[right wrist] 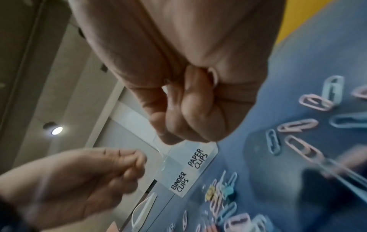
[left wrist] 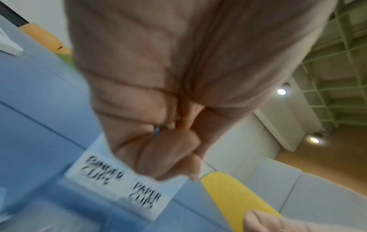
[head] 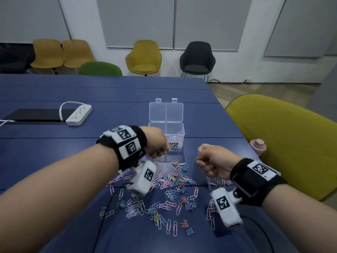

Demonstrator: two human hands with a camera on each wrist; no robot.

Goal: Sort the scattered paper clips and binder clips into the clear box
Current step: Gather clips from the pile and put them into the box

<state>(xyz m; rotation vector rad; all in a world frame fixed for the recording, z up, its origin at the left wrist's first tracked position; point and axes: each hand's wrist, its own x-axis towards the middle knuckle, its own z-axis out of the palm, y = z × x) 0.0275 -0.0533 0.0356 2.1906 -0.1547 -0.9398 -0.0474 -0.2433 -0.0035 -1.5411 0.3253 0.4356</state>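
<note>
The clear box stands open on the blue table, lid tipped back. Labels read BINDER CLIPS and PAPER CLIPS. Several paper clips lie in the right compartment. My left hand is a fist in front of the box's left half; a small bluish clip shows between its curled fingers. My right hand is curled to the right of the box, with thin paper clip wire poking out by the thumb. Pastel paper clips and binder clips are scattered below both hands.
A white power strip and a black mat lie at the left. A yellow chair and a pink bottle top stand at the table's right edge. More chairs line the far wall.
</note>
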